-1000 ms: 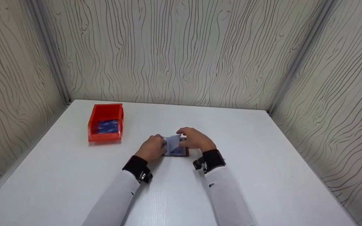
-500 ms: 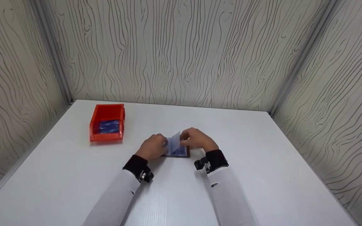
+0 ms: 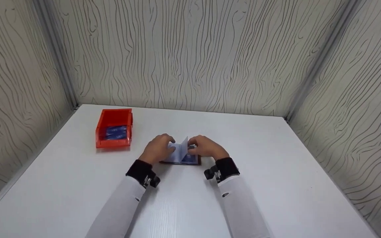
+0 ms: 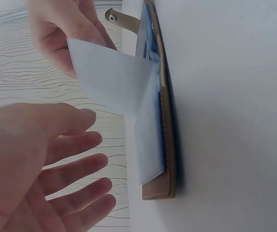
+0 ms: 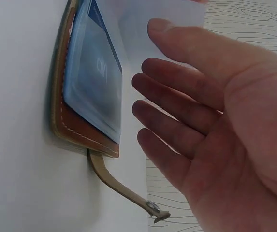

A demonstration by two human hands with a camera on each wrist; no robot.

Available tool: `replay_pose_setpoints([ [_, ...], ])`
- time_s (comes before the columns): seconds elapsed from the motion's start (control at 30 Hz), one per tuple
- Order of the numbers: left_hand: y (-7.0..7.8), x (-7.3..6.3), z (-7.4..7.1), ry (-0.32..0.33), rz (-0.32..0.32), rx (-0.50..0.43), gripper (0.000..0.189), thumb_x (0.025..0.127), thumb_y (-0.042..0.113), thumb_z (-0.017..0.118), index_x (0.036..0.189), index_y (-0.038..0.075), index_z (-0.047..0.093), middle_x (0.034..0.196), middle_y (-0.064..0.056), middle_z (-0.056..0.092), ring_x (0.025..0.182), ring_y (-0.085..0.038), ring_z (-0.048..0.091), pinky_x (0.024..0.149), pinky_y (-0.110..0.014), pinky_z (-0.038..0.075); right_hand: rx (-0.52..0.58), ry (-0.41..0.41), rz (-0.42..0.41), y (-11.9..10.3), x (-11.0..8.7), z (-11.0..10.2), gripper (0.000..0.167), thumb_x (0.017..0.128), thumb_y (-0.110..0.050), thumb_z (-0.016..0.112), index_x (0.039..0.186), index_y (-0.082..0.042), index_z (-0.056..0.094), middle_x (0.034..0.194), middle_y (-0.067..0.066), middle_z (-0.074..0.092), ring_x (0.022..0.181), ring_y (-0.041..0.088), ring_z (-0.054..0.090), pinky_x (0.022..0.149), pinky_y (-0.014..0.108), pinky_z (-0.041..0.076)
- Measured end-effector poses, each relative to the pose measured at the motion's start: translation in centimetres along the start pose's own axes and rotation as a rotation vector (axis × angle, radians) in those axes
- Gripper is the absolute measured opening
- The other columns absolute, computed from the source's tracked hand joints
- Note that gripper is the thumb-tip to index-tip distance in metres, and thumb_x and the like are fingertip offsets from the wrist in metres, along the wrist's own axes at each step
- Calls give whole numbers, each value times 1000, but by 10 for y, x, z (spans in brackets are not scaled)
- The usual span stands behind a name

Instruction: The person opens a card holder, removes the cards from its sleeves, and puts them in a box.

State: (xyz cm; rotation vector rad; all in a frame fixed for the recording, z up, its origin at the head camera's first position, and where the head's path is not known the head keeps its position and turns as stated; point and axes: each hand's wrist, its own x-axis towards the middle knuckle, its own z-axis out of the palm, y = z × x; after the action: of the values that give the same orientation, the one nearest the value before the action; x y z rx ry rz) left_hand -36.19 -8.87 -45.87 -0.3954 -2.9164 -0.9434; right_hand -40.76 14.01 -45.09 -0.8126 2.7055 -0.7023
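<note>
A brown leather card holder (image 3: pixel 176 163) lies spread on the table between both hands. One of its clear plastic sleeves (image 4: pixel 111 77) stands up from the middle, other sleeves lying flat to the left. On the right half, a blue card (image 5: pixel 99 70) shows through the plastic. My left hand (image 3: pixel 157 149) hovers at the holder's left side, fingers spread and apart from it in the left wrist view. My right hand (image 3: pixel 207 147) is beside the raised sleeve with relaxed fingers; its thumb is close to the plastic, and whether it touches cannot be told.
A red plastic bin (image 3: pixel 112 143) with blue packets (image 3: pixel 116 133) inside stands at the back left of the white table (image 3: pixel 184 205). From the holder's right end sticks out a strap (image 5: pixel 119 187) with a metal snap. Wood-patterned walls surround the table.
The left hand has moved leftward, uncovering the holder's left half. The raised sleeve has turned nearer to upright. The right hand has shifted slightly right, away from the sleeve's upper corner.
</note>
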Motion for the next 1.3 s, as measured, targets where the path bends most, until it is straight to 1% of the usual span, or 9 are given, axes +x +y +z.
replay_pose_setpoints([
  [0.13,-3,1,-6,17,-8,-10,32,103,18,73,130,2,75,139,-18,73,136,-33,66,118,-52,53,-4,-5,-28,-4,1,2,39,101,-23,74,135,-3,74,135,16,76,130,33,69,115,52,54],
  [0.23,-6,2,-9,35,-10,-9,31,103,17,73,130,2,75,139,-18,73,136,-33,66,117,-52,53,-5,-4,-45,-6,2,5,40,102,-26,75,136,-5,74,138,14,75,135,33,67,118,52,53],
  [0.4,-9,3,-13,81,-8,-1,29,103,14,71,129,4,76,140,-17,73,137,-34,66,118,-52,53,3,-1,-78,-11,5,11,38,102,-24,76,135,-6,74,139,13,74,136,32,66,119,52,51],
  [0.53,-10,3,-14,91,-6,-10,27,103,13,70,129,5,76,141,-17,72,139,-34,66,119,-52,52,-44,-10,-111,-15,6,17,36,101,-19,76,134,-5,74,137,14,74,135,31,67,119,50,51],
  [0.63,-10,3,-12,81,-9,-23,27,103,13,70,128,6,76,141,-16,73,138,-33,66,118,-52,53,-80,-19,-149,-18,8,21,32,100,-16,77,131,-4,75,139,15,73,136,32,66,120,50,51],
  [0.73,-9,3,-9,64,-11,-28,26,103,14,70,127,6,76,139,-16,73,132,-32,69,114,-51,55,-106,-19,-182,-21,9,24,29,99,-14,79,126,-5,78,144,17,69,139,33,64,120,50,51],
  [0.87,-8,3,-7,48,0,-22,26,103,13,70,126,4,77,137,-17,74,128,-32,70,113,-51,55,-134,-26,-189,-23,10,26,29,97,-13,80,125,-5,79,150,18,66,141,34,63,120,49,51],
  [1.03,-7,3,-5,32,10,-25,27,102,13,71,127,4,76,137,-17,74,136,-34,67,118,-52,52,-119,-37,-180,-25,10,26,31,97,-12,80,127,-5,78,147,16,69,140,33,64,121,49,50],
  [1.3,-8,4,1,5,25,-51,27,101,10,70,127,2,76,136,-19,74,136,-34,67,118,-52,52,-125,-26,-183,-24,7,29,32,98,-15,78,129,-8,77,140,11,73,134,27,68,118,47,53],
])
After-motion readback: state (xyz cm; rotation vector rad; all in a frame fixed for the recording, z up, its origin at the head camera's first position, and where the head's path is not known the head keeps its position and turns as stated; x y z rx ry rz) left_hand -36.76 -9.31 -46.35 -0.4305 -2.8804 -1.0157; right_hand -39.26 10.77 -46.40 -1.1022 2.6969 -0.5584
